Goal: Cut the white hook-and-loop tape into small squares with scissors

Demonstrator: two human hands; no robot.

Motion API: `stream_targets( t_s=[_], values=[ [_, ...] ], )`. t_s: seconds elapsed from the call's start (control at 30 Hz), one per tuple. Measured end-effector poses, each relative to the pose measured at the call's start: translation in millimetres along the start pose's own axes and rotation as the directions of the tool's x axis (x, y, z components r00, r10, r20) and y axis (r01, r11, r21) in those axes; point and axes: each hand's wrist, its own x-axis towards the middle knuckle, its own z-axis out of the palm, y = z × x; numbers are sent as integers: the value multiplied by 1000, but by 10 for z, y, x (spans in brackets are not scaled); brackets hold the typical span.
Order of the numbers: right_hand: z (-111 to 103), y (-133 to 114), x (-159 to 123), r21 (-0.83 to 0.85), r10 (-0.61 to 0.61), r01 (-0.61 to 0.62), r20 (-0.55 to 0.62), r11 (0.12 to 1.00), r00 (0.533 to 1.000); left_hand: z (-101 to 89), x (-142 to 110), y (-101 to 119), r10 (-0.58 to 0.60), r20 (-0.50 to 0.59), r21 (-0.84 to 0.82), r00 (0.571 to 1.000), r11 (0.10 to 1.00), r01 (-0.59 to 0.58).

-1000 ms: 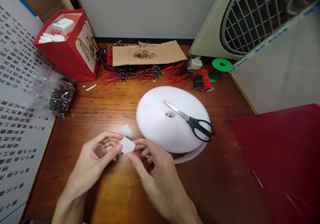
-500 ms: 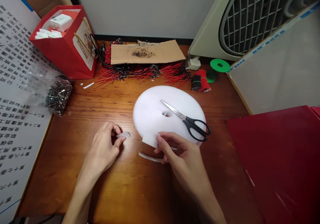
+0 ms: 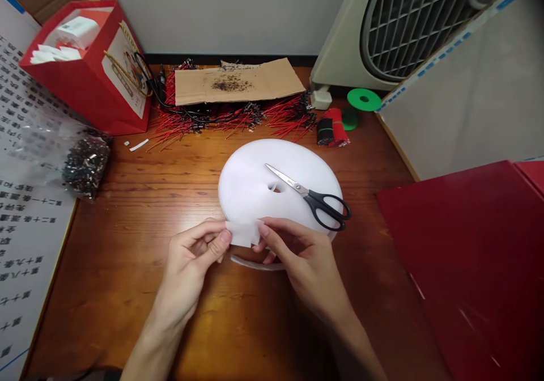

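Head view: you are working at a wooden counter [image 3: 127, 313], with a dark red plastic sheet [image 3: 459, 267] lying over its right side and a printed white chart [image 3: 29, 245] running along its left side. A cream fan with a round grille [image 3: 408, 24] is standing at the back right, and a red paper gift bag [image 3: 85, 75] is sitting at the back left, holding white packets [image 3: 76, 32].

A roll of white hook-and-loop tape [image 3: 250, 182] is lying flat in the middle of the counter, directly in front of you, with black-handled scissors [image 3: 327, 208] resting on top of it, their blades pointing toward the roll's central hole. Behind the roll, a flattened cardboard sheet [image 3: 238, 83] is lying on a spread of red wires [image 3: 204, 121]. A clear plastic bag of small metal parts [image 3: 87, 165] is sitting to the left, and a green spool [image 3: 364, 99] is lying at the back right.

Your left hand [image 3: 191, 262] and right hand [image 3: 306, 256] are raised together just in front of the roll. The fingers [image 3: 223, 239] of your left hand are closed on one edge of a small white tape square [image 3: 243, 232], and the fingers [image 3: 264, 231] of your right hand are pinching its opposite edge, so the square is hanging between them, overlapping the roll's near edge.
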Motion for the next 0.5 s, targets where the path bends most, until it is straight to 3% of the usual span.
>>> stream_targets(
  t_s=[0.1,0.27,0.5],
  values=[
    [-8,0,-5,4,-5,5,4,1000,1000,23,-1,14,-40,44,6,998,999,40],
    [-26,7,-11,-24,-2,3,31,1000,1000,109,-2,-6,28,-62,53,998,998,-25],
    [-23,35,-4,6,5,-5,38,1000,999,104,7,-78,-10,-56,-4,998,1000,10]
  ],
)
